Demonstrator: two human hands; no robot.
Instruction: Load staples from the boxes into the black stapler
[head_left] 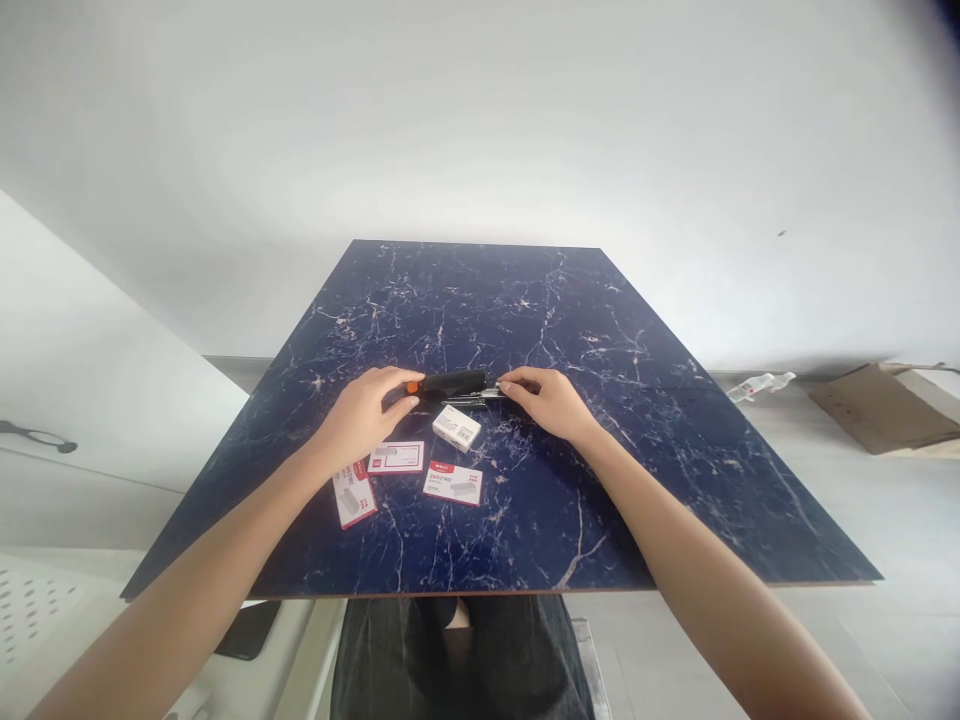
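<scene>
As my eye comes in from the left edge of the blue worktop [525, 300], here's a red-and-white packet [352, 500], slanted near the front edge, well in from the front-left corner. Beyond it comes the left hand [367, 405], its grip pinching the orange end of a black stapler [456, 384]! A second packet [396, 457] lies beside that wrist. The stapler itself stretches crosswise, about midway between the left and right edges, somewhat nearer the front edge than the back. Just in front, a small white box [456, 428]; closer to the front edge, a third packet [453, 484]. Then the right hand [547, 402], thumb and forefinger nipping a silver metal piece [491, 392] at the stapler's right end: staple strip or rail, I can't tell. Past the right edge, a cardboard box [862, 408].
</scene>
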